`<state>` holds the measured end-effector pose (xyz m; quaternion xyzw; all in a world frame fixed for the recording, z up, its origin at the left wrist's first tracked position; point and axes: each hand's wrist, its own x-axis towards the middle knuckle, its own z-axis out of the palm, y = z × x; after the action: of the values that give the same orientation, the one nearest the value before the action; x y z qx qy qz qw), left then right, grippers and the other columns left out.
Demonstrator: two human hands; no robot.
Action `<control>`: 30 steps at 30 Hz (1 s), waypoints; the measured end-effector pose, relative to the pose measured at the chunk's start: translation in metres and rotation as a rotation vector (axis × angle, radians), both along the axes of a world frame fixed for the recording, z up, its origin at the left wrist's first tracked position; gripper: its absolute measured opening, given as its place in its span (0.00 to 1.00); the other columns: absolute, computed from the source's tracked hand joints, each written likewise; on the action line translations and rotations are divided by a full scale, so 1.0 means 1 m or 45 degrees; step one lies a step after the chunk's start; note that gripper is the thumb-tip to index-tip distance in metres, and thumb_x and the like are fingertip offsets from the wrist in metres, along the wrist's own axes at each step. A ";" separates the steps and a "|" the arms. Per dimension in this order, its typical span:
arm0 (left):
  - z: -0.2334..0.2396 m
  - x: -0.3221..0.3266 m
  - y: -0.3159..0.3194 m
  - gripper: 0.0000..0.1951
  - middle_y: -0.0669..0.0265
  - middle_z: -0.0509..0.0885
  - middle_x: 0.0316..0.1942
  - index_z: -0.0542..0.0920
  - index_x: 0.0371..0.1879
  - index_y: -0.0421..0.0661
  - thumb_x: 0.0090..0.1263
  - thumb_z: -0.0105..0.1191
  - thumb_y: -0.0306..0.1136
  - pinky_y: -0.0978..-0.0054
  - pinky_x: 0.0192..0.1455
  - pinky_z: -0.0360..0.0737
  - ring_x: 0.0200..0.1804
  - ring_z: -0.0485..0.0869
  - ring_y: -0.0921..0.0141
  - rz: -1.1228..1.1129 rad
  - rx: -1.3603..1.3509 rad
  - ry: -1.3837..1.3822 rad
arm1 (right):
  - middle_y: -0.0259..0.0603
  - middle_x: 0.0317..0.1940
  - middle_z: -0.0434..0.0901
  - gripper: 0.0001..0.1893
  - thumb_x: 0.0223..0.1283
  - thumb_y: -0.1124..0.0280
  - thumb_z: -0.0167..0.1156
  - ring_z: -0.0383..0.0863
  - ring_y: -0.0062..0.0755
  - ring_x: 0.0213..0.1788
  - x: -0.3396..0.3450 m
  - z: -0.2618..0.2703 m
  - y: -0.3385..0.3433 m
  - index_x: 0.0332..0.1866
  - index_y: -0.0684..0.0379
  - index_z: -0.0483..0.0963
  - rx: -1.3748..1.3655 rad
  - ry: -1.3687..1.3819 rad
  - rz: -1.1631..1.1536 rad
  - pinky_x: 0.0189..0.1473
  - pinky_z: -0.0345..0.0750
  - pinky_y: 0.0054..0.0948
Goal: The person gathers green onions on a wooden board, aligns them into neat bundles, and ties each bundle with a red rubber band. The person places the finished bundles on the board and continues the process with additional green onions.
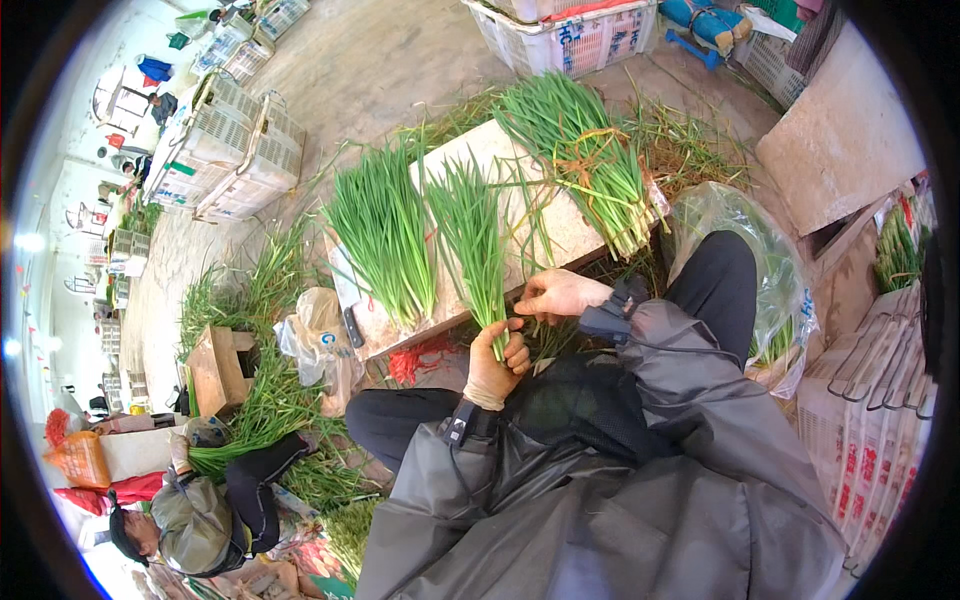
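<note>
My left hand (496, 360), in a thin pale glove, grips the stem ends of a small bunch of Chinese chives (474, 240), whose leaves fan out over a low board (457, 166). Just right of those stems is my right hand (564, 294), also gloved, with its fingers curled; whether they pinch anything is hidden. A larger, neat chive bundle (386, 240) lies on the board to the left. At the right end rests a thick bundle (577, 157) with yellowed, withered leaves across it. A dark-handled knife (352, 327) lies at the board's left edge.
Red ties (416, 361) hang below the board. Plastic bags (319, 330) sit left; a clear bag of greens (757, 247) stands by my right knee. Loose chives (277, 397) litter the floor near a seated co-worker (199, 517). White crates (225, 146) stand beyond.
</note>
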<state>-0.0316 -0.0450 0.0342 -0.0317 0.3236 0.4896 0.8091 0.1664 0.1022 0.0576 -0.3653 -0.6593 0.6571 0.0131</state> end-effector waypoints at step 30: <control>-0.009 -0.003 0.000 0.15 0.70 0.72 0.26 0.79 0.54 0.47 0.86 0.50 0.46 0.75 0.24 0.62 0.20 0.63 0.75 0.262 -0.264 0.064 | 0.32 0.24 0.80 0.13 0.81 0.65 0.61 0.73 0.22 0.22 0.111 0.068 0.057 0.36 0.57 0.82 0.260 1.327 -1.864 0.26 0.70 0.27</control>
<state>-0.0342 -0.0448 0.0253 -0.1358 0.3877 0.5347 0.7385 0.2770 0.1595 0.1254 -0.3465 -0.2274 0.5047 0.7573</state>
